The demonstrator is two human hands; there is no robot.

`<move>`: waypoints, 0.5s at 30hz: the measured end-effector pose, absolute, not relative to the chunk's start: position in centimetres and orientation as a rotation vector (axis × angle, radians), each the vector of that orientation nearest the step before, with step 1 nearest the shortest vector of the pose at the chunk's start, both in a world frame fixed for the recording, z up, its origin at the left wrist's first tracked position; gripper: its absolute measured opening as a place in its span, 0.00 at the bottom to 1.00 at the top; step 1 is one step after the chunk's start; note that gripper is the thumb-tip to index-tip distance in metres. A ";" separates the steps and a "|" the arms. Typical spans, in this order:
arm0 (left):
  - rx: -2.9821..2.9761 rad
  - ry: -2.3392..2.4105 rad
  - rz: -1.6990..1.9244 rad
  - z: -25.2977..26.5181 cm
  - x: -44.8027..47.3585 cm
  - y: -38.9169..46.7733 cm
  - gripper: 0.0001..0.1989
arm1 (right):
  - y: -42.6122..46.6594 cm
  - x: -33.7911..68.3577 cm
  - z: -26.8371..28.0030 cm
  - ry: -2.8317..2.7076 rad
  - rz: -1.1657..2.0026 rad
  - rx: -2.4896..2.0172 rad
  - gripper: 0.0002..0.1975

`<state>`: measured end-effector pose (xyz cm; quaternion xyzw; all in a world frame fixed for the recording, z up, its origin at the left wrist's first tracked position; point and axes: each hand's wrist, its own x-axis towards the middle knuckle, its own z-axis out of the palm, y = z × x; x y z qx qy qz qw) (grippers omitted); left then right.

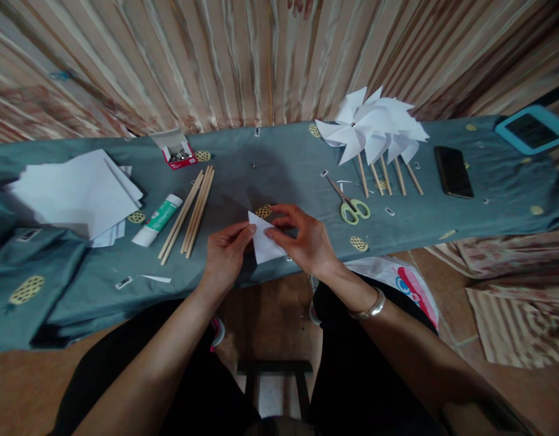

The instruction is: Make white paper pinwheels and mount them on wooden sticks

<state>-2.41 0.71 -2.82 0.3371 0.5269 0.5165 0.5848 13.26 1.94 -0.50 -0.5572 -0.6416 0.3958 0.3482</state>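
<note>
A small folded piece of white paper (264, 243), roughly triangular, is held between both hands above the near edge of the cloth-covered table. My left hand (228, 249) pinches its upper left edge between thumb and fingers. On the other side, my right hand (304, 237) grips the paper with the thumb on top, its fingers curled behind. Left of my hands lie several thin wooden sticks (198, 212) and a green and white glue stick (158, 220). To the right rest scissors (352, 209) with pale green handles.
White paper pinwheels (374, 124) on sticks lie at the back right, near a black phone (453, 171) and a blue-framed device (533, 130). Stacked white paper (79, 194) is at the left. A small red box (179, 156) holds metal pins. A striped curtain (243, 60) hangs behind.
</note>
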 end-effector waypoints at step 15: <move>0.837 1.299 1.273 -2.5 -3.0 1.2 0.13 | 2.1 13.7 -0.9 -1.631 1.187 -1.374 0.16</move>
